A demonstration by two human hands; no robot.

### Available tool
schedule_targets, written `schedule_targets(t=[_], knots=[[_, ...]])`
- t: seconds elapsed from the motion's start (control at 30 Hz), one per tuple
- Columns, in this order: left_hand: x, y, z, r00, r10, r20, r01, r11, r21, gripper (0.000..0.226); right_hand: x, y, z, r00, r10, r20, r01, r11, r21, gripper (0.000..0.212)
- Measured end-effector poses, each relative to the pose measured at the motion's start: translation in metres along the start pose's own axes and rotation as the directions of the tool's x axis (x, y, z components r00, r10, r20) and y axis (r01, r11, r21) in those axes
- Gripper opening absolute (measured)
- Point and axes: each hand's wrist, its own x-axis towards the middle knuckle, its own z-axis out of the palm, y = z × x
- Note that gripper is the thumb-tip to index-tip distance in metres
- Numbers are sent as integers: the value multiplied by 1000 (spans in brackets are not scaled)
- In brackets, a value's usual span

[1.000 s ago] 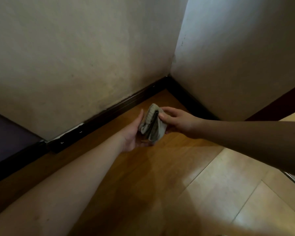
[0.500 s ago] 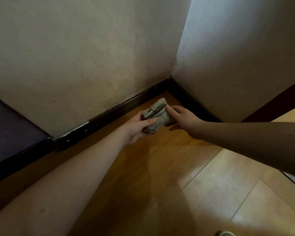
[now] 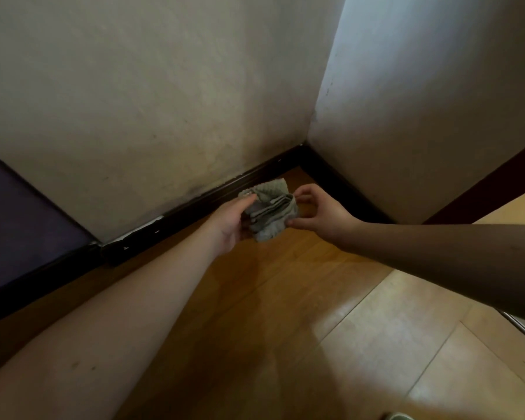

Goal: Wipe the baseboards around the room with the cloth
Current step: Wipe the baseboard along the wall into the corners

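A folded grey-green cloth (image 3: 270, 209) is held between both hands just above the wooden floor, near the room's corner. My left hand (image 3: 232, 221) grips its left side, thumb on the upper edge. My right hand (image 3: 319, 212) pinches its right edge with curled fingers and thumb. The dark baseboard (image 3: 194, 207) runs along the left wall just behind the cloth, meets the corner, and continues along the right wall (image 3: 346, 189). The cloth is close to the baseboard; whether they touch I cannot tell.
Pale walls (image 3: 164, 101) meet in the corner. The baseboard has chipped white marks (image 3: 140, 234) at its left end, beside a dark purple panel (image 3: 19, 222). Wooden floor (image 3: 285, 298) extends toward me, lighter at the right. A metal strip (image 3: 522, 327) shows at the right edge.
Both hands turned and refolded the cloth, carrying it closer to the corner and the baseboard. My right hand shifted from covering the cloth to pinching its right edge.
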Motion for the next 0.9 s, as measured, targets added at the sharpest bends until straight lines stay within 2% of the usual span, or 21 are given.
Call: schedule_targets(t=[0.1,0.2,0.33,0.4,0.5,0.6,0.73,0.9], knots=[[1,3,-4,998,17,-64,-16,1000,10,22,-5,0,0,997,-47,54,48,999,-22,50],[1,3,-4,997,9,-75,-8,1000,17,24,-8,-1,0,987,-119,110,133,982,-136,46],[2,2,-2,997,-14,-74,13,1000,-9,22,-5,1,-1,986,-140,90,160,941,-299,40],[2,2,-2,998,-14,-62,13,1000,-13,19,-6,2,-3,979,-197,58,205,914,-350,33],[4,0,-3,998,-18,-68,18,1000,-10,14,-9,0,-10,922,-384,55,361,795,-488,29],[5,0,-3,994,-62,-93,59,998,-26,16,-11,-4,-13,838,-521,159,508,642,-574,30],[4,0,-2,990,-122,-77,120,992,-31,24,-15,-10,-9,779,-545,310,614,562,-554,35],[0,3,-4,985,-150,87,144,987,75,46,-16,-14,-3,705,-579,411,700,471,-537,36]])
